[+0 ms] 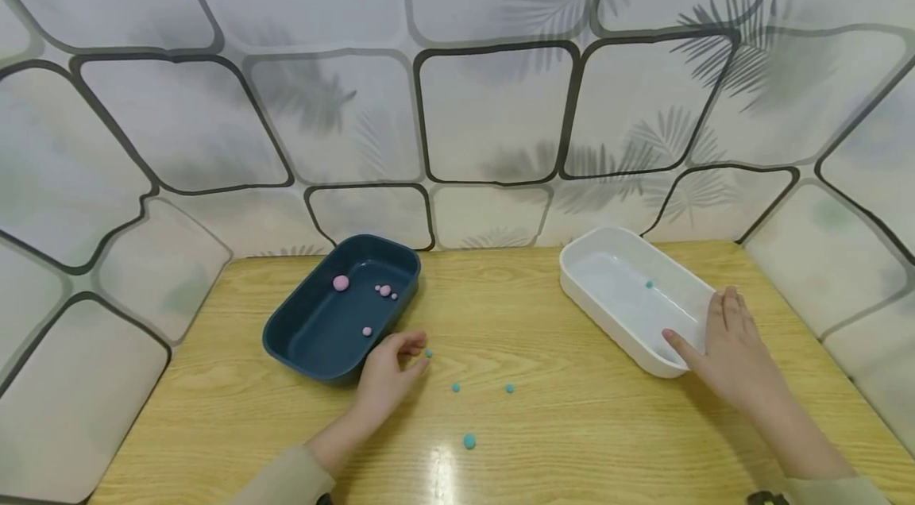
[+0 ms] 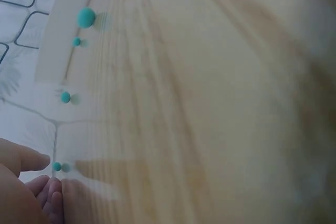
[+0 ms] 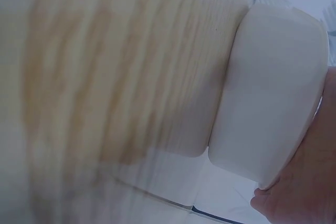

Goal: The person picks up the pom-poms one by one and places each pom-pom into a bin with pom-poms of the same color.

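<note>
Small teal bead [image 1: 428, 352] on the wooden table [image 1: 572, 425], touching the curled fingertips of the left hand [image 1: 389, 374], just beside the dark blue tray [image 1: 286, 330] with its pink balls [image 1: 341, 283]. Not yet pinched, by the look of it. More teal beads [image 1: 455, 387] loose nearby. Right hand [image 1: 725, 354] flat and relaxed against the white tray [image 1: 608, 314], thumb at its near wall. Likely risk: bead nudged, rolling away across the smooth top.

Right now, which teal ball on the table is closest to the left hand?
The small teal ball at the left hand's fingertips, beside the dark blue tray; the other three lie farther off.
</note>
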### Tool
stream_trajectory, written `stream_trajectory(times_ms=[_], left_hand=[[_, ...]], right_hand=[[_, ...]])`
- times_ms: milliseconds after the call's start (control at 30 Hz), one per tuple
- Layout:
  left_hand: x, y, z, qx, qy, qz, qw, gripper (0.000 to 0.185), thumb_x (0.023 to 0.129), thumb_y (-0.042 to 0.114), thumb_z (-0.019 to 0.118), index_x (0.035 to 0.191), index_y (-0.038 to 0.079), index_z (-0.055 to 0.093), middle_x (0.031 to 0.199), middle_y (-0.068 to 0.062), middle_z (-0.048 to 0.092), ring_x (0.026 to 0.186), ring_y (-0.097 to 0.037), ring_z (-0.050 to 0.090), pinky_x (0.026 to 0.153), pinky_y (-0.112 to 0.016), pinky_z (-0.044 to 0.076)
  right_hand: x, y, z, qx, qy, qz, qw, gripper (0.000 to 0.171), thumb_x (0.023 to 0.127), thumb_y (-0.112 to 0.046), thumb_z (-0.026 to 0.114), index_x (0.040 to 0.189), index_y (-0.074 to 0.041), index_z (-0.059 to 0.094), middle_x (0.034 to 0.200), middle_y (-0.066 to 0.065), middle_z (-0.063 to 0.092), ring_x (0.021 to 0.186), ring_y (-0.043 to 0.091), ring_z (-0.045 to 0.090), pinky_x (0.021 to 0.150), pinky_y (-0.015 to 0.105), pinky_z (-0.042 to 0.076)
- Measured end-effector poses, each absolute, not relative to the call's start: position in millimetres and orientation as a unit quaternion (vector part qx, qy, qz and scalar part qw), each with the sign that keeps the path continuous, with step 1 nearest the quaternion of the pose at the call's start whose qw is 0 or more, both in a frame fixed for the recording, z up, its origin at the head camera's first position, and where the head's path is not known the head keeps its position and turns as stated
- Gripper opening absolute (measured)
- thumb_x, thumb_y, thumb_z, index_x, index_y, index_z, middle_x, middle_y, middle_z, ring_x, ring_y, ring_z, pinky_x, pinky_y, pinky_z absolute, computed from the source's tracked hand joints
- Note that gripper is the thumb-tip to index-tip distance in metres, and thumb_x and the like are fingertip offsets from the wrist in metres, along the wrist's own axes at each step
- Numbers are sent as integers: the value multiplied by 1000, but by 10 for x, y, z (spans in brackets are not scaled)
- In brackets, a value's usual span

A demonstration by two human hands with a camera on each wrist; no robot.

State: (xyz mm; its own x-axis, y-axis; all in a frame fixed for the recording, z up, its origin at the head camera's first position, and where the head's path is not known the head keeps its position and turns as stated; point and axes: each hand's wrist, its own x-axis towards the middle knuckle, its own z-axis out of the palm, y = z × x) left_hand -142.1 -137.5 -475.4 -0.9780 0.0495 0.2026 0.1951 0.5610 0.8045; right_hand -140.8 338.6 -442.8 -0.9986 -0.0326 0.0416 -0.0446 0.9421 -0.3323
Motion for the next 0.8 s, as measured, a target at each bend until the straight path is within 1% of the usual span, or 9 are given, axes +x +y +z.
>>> stream_trajectory(times_ms=[133,267,433,633,800], left_hand=[[-1465,-1362,-4832,-58,-887,-449,89,22,90,-3,80,112,-2,77,106,-14,78,92,-24,70,81,-27,60],[-1479,-1355,-4882,-62,-897,-425,103,20,87,-5,82,107,0,79,101,-10,77,89,-20,69,78,-26,60],[-1469,-1353,-4892,-91,-913,-380,120,17,86,-6,83,100,3,80,93,-6,75,83,-15,69,73,-25,60],[-1486,-1353,-4874,-95,-919,-364,115,9,88,-1,84,90,8,80,82,-1,72,76,-10,65,68,-20,55],[-1495,-1359,-4859,-85,-916,-377,103,7,88,3,85,90,9,81,82,0,74,76,-9,64,67,-20,54]], right_hand=[[-1387,3367,-4454,21,-985,169,32,109,109,-57,48,154,29,-3,163,49,-14,154,66,-8,128,72,-4],[-1366,3365,-4497,22,-985,167,40,108,109,-56,48,154,29,-2,163,49,-13,154,67,-7,128,72,-4],[-1350,3375,-4550,22,-985,166,48,108,109,-55,48,154,29,-1,163,50,-13,154,66,-7,129,71,-5],[-1344,3388,-4561,24,-984,167,50,107,109,-55,49,154,29,-1,163,50,-13,155,66,-7,129,70,-6],[-1350,3386,-4554,25,-984,167,51,107,109,-54,49,154,29,-1,163,50,-12,155,66,-7,129,70,-6]])
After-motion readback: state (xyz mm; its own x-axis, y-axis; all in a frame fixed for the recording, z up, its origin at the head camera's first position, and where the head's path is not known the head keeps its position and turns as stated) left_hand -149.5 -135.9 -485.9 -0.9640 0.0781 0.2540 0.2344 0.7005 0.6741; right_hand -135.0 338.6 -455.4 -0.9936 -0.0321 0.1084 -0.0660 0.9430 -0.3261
